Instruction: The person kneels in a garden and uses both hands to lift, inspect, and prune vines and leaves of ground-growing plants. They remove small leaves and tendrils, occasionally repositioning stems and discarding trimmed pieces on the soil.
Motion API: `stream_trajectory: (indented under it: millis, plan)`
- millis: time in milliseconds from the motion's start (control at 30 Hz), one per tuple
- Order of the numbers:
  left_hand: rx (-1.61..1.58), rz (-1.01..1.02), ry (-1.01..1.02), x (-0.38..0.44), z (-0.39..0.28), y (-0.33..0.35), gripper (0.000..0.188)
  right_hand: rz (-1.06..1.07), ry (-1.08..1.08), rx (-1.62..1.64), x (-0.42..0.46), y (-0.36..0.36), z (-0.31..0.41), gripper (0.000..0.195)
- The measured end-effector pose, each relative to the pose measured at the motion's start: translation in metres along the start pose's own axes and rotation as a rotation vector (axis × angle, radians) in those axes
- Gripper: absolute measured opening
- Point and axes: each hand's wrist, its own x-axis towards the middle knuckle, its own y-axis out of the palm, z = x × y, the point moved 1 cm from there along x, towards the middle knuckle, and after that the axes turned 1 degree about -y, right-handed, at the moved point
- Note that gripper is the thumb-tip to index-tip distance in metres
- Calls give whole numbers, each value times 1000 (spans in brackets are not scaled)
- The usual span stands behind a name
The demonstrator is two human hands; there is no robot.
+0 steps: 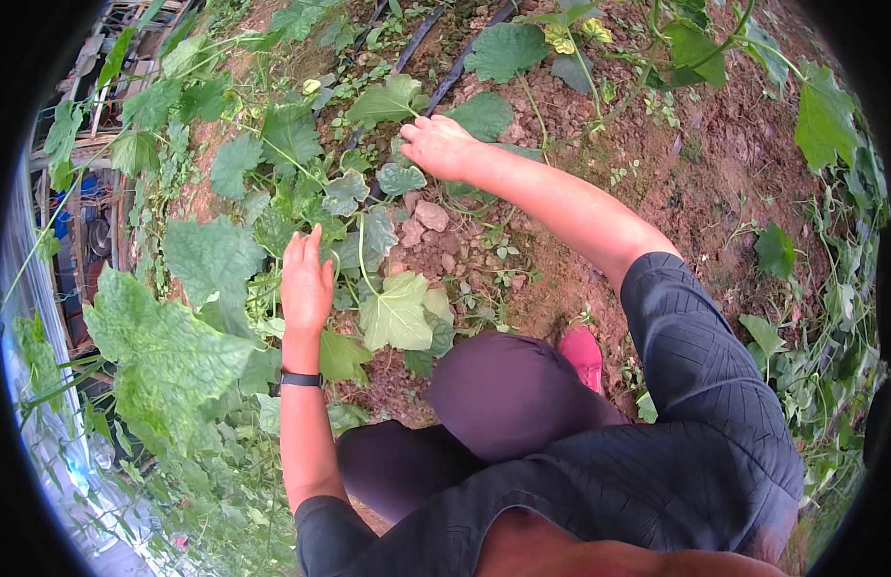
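Note:
My left hand point(306, 285) is among the vine leaves at centre left, its fingers stretched forward and nothing visible in them. A dark band point(301, 379) circles that wrist. Farther forward, my right hand point(440, 148) is lowered with curled fingers to the base of a pale green lobed leaf point(388, 101). The leaf's stalk meets the fingertips; whether they pinch it is hidden. A dark green leaf point(483, 117) lies just beyond this hand. Between both hands are small curled leaves point(400, 179) and an upturned pale leaf point(396, 311) on a curved stalk.
Black drip-line tubing point(463, 65) runs over reddish soil point(561, 252) with clods point(431, 216). Vines point(849, 288) line the right side. At left are a large leaf point(164, 353), plastic sheeting point(56, 404) and a wooden frame point(117, 209). My bent knee point(518, 397) and pink shoe point(581, 357) are below.

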Motion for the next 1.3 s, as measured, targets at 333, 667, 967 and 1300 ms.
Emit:
stream_trajectory:
  millis: [333, 667, 967, 1300]
  plan:
    - [260, -58, 33, -6, -6, 2, 51, 175, 348, 500, 44, -27, -15, 33]
    - [267, -53, -43, 11, -8, 5, 49, 194, 149, 125, 123, 75, 23, 24]
    - [242, -97, -48, 5, -4, -1, 44, 141, 378, 439, 168, 44, 25, 64]
    - [197, -63, -103, 0, -10, 1, 42, 112, 208, 295, 206, 45, 22, 29]
